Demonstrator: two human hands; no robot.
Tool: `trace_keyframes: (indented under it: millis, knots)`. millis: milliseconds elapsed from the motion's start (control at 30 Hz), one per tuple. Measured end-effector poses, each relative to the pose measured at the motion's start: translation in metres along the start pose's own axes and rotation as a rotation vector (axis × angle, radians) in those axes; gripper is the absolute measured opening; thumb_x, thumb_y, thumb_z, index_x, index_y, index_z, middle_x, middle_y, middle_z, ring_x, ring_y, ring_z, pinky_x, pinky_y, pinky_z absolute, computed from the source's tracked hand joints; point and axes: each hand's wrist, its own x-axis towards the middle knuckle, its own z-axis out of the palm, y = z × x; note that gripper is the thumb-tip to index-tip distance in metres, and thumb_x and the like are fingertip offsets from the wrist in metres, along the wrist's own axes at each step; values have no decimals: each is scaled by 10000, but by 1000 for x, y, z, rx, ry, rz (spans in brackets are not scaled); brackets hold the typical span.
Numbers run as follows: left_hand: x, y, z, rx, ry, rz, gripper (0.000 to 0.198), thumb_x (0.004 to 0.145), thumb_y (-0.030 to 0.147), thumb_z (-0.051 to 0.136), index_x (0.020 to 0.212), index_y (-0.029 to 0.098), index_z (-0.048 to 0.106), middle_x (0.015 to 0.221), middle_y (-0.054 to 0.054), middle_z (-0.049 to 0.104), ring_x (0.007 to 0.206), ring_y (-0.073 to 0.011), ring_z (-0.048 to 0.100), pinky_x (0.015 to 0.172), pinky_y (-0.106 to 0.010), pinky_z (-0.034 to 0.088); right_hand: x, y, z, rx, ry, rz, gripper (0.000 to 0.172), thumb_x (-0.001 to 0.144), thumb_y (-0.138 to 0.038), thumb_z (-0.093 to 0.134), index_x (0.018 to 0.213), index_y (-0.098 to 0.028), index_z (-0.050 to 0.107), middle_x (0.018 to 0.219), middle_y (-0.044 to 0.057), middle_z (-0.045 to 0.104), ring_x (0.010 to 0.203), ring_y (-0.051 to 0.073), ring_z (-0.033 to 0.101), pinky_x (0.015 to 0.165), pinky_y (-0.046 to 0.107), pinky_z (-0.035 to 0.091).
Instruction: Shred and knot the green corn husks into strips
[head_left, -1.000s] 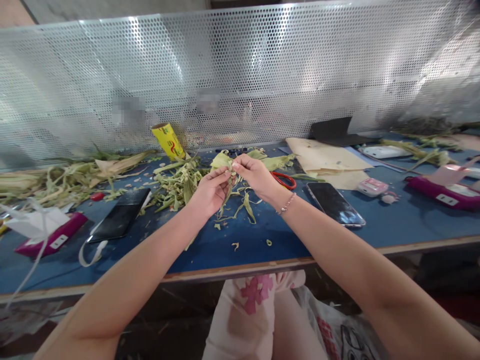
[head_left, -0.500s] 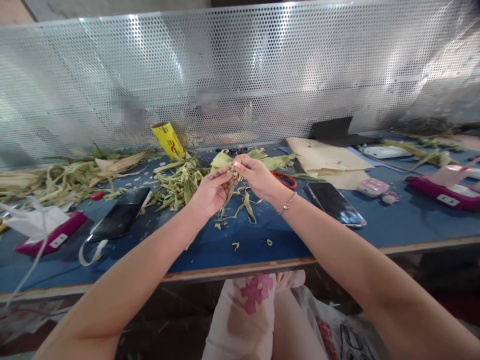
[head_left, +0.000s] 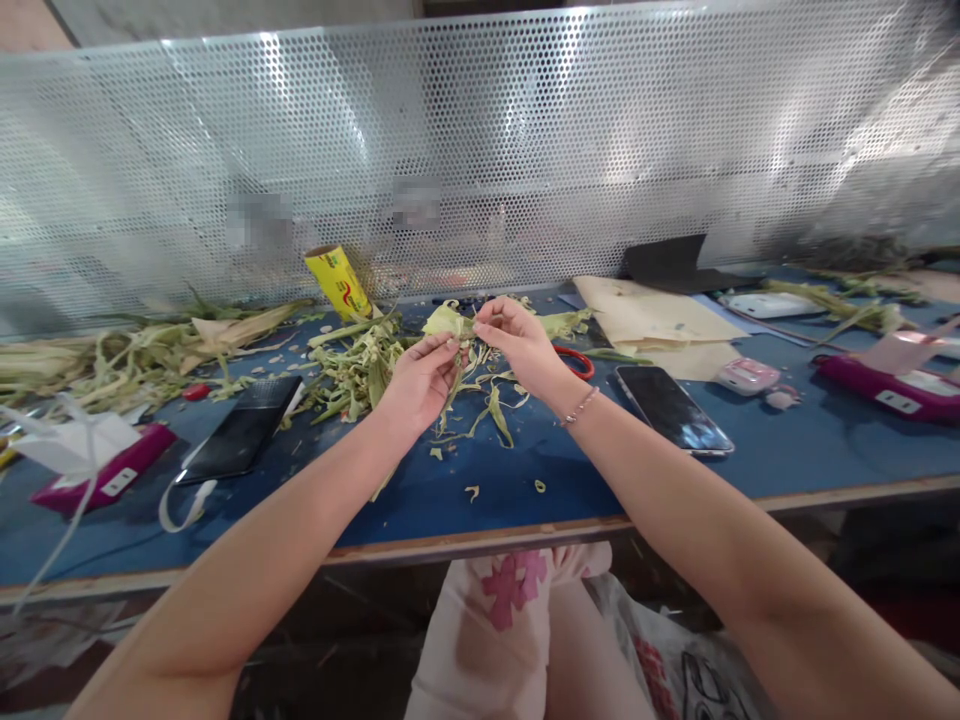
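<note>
My left hand [head_left: 421,385] is closed in a pinch on a pale green piece of corn husk [head_left: 444,320], held just above the table. Close on its right, my right hand [head_left: 525,350] pinches the edge of the same husk between thumb and fingertips; the exact contact is partly hidden. Beside my left hand lies a heap of shredded green husk [head_left: 364,370]. Thin husk strips [head_left: 495,415] are scattered below both hands. Red-handled scissors [head_left: 576,362], partly covered, rest behind my right wrist.
A perforated metal screen [head_left: 480,130] runs along the back of the blue table [head_left: 570,500]. On the left are a black phone [head_left: 244,425], a yellow tube [head_left: 339,282] and more husks [head_left: 247,325]. To the right lie another phone [head_left: 671,410], brown paper [head_left: 652,315] and a pink case [head_left: 748,376].
My right hand has moved slightly right, apart from my left, and its fingers have lifted. My left hand has stayed nearly in place on the husk.
</note>
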Motion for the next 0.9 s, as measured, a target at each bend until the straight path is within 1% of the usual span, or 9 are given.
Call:
trace_keyframes:
  millis: [167,300,400,567,667,767,900]
  knots:
    - [0,-2,-1,22,41,124,149,578,10,649,644,134,598,589,20,617,549,-49,576,559,-160,451,-2,0,2,-157,5,-20,198,656,-300,616,735,-195,469,711,-21,503,614,78,465,578,242,382]
    - [1,-3,-1,46,31,168,151,552,29,665,643,138,613,582,23,610,541,-42,559,541,-156,431,-5,-1,5,-266,-5,-27,141,679,-275,587,703,-191,476,695,-19,518,604,82,481,567,244,388]
    - [1,-3,-1,81,32,186,152,546,39,668,648,143,623,582,26,605,548,-41,550,548,-160,424,-6,-2,6,-284,-24,-25,114,705,-269,551,690,-187,473,677,-20,510,599,86,484,576,251,391]
    - [-1,-5,-1,138,32,211,153,542,59,675,664,141,634,576,29,593,547,-40,540,547,-166,416,-5,0,6,-319,1,-23,94,739,-259,500,693,-185,467,629,-32,469,548,83,413,557,255,353]
    - [-1,-5,0,148,36,216,153,541,64,677,665,142,633,563,33,588,541,-43,539,535,-167,410,-4,3,7,-356,40,-28,86,753,-255,485,695,-193,469,621,-34,453,558,91,393,560,255,336]
    - [-1,-5,0,135,42,198,153,546,65,678,664,145,622,579,29,602,555,-47,554,553,-171,421,-4,5,9,-325,43,-20,90,765,-266,477,706,-198,472,643,-26,473,575,97,407,573,255,346]
    - [2,-4,-2,100,14,107,146,573,57,666,675,144,607,605,22,621,566,-49,566,613,-186,446,-3,8,9,-290,30,12,96,762,-275,480,720,-189,492,671,-15,507,601,101,439,602,256,370]
